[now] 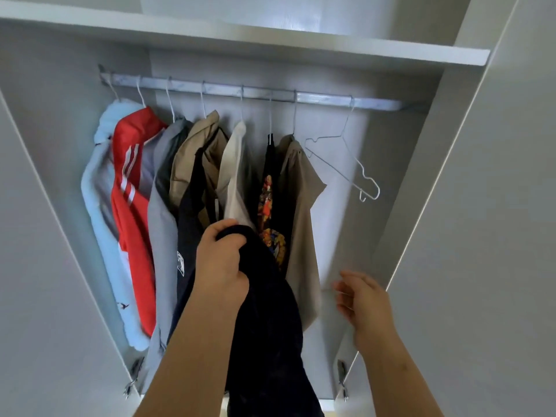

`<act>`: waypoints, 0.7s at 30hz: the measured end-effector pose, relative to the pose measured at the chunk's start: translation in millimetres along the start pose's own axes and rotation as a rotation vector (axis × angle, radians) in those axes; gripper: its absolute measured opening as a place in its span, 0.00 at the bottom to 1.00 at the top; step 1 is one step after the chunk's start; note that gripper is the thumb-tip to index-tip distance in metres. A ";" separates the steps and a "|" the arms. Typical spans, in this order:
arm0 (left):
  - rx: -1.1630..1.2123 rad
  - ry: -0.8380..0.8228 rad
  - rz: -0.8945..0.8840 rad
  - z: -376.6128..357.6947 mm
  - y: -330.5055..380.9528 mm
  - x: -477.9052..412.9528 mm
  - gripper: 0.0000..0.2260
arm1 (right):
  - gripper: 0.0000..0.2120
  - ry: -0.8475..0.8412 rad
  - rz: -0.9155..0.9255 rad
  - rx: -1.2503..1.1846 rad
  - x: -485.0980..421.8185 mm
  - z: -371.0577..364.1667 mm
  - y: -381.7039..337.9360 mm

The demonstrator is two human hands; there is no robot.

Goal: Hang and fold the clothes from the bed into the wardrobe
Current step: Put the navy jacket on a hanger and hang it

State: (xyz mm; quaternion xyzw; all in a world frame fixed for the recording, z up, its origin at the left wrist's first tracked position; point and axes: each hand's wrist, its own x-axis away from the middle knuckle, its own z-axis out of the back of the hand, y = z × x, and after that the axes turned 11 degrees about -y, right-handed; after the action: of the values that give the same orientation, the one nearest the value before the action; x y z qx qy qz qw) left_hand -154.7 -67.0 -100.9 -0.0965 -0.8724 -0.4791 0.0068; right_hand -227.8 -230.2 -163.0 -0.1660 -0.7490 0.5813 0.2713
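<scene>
Your left hand [222, 260] is bunched tight round the top of the dark garment [267, 320], which hangs down from your fist in front of the hung clothes [168, 182], about the middle of the wardrobe [54, 115] opening. Your right hand [364, 299] holds nothing, its fingers loosely spread and a little blurred, low near the right-hand door edge. The step in hand looks to be getting this garment onto a hanger. The free one is the empty wire hanger [350, 149], hooked at the right end of the rail [210, 85], tilted and just clear of the beige shirt [301, 206] beside it. Take that hanger with your free hand by the neck, just under the hook. Lift it straight up off the rail rather than dragging it sideways, or it may catch the beige shirt. Thin wire will likely flex, so carry it by the neck, not by one arm. Before threading, sort out what is in your left fist, because the cloth is too bunched to tell which end you hold. Open it so the fabric sits evenly on both shoulders. Then hook it back at the right end of the rail, where there is room.
</scene>
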 end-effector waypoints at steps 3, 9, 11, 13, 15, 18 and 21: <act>0.052 -0.036 -0.008 -13.3 18.7 -49.7 0.14 | 0.10 -0.015 0.046 -0.010 -40.1 -28.8 -20.1; 0.090 -0.107 0.028 -39.3 23.5 -124.9 0.15 | 0.11 0.062 0.171 0.077 -104.7 -52.1 -43.3; 0.085 -0.132 0.061 -50.5 17.5 -142.0 0.15 | 0.10 0.113 0.210 0.144 -124.6 -47.4 -50.4; 0.084 -0.136 0.084 -62.2 16.4 -159.4 0.16 | 0.10 0.150 0.252 0.206 -145.0 -42.6 -61.1; 0.054 -0.117 0.077 -73.3 19.4 -176.3 0.16 | 0.09 0.173 0.290 0.275 -165.7 -40.4 -74.2; -0.017 -0.063 0.042 -89.5 20.1 -200.7 0.16 | 0.10 0.205 0.379 0.416 -195.0 -37.1 -93.4; -0.047 -0.003 0.047 -102.3 14.6 -222.1 0.17 | 0.13 0.354 0.481 0.650 -223.1 -32.7 -110.3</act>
State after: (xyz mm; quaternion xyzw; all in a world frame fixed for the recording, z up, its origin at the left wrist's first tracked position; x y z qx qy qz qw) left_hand 57.6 -181.0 -56.5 -0.1178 -0.8584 -0.4991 0.0144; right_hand -23.0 -360.2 -98.9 -0.3387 -0.4093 0.7959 0.2903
